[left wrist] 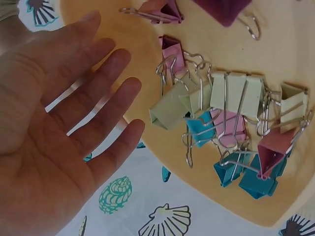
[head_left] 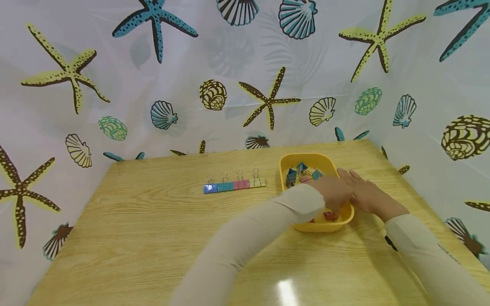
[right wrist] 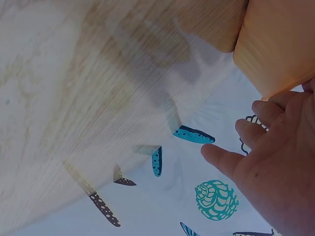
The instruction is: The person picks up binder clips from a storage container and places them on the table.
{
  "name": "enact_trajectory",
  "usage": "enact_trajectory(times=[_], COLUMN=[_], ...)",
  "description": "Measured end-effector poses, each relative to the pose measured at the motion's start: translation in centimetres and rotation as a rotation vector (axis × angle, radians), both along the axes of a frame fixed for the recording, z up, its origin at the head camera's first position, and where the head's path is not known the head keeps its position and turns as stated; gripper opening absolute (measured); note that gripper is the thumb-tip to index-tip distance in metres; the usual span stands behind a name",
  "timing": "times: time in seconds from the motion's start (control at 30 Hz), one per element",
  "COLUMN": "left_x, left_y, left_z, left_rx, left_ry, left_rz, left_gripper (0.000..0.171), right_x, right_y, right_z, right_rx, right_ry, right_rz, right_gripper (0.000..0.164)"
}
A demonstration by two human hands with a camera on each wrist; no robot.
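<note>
A yellow plastic bin [head_left: 311, 227] holds many loose binder clips [left wrist: 236, 93] in pale yellow, teal, pink and dark red. My left hand [head_left: 334, 192] hangs over the bin, hiding part of its contents. In the left wrist view that palm is bare, its fingers [left wrist: 110, 105] loosely extended beside the clips. Against the bin's right side lies my right hand [head_left: 365, 195], fingers fairly straight; the right wrist view shows its fingers [right wrist: 253, 130] by the bin's outer wall [right wrist: 278, 44]. Its thumb is hidden.
Left of the bin, a row of binder clips [head_left: 234, 185] stands side by side: blue, teal, pink and pale yellow, wire handles up. They rest on a wood-grain table [head_left: 153, 238]. A white cloth [head_left: 183, 51] printed with starfish and shells rises behind and at both sides.
</note>
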State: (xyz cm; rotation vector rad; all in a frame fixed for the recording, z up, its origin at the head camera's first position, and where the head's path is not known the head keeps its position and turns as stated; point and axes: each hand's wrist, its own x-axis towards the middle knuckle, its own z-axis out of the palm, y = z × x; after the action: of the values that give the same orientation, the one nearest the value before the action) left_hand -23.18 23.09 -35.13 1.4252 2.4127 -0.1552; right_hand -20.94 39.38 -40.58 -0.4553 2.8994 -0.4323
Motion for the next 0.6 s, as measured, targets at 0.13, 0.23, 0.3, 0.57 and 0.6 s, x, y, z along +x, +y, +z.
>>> enact_trajectory(times=[0.13,0.23,0.3,0.57,0.6], left_x=[0.6,0.9,1.0,1.0,1.0], left_y=[0.3,0.4,0.4,0.7,0.8], left_z=[-0.5,-0.8,-0.9,-1.6,-1.8], left_rx=[-0.056,-0.081,-0.088,-0.062,-0.061], left_ry=[0.043,0.067,0.074,0.121,0.124], left_rz=[0.001,0.006,0.021,0.018,0.019], left_gripper=[0.013,0.017,0.017,0.014,0.015], right_x=[0.0,-0.1,-0.1,-0.2,-0.2], right_y=[0.0,0.0,0.0,0.1,0.1], right_z=[0.0,-0.1,-0.1,-0.1,-0.1], right_rx=[-0.013,-0.023,-0.023,-0.017,-0.018], right_ry=[-0.015,-0.020,-0.016,0.002,0.001], right_rz=[-0.017,-0.029,-0.028,-0.021,-0.023], right_gripper=[0.074,0.075,0.075,0.074,0.074])
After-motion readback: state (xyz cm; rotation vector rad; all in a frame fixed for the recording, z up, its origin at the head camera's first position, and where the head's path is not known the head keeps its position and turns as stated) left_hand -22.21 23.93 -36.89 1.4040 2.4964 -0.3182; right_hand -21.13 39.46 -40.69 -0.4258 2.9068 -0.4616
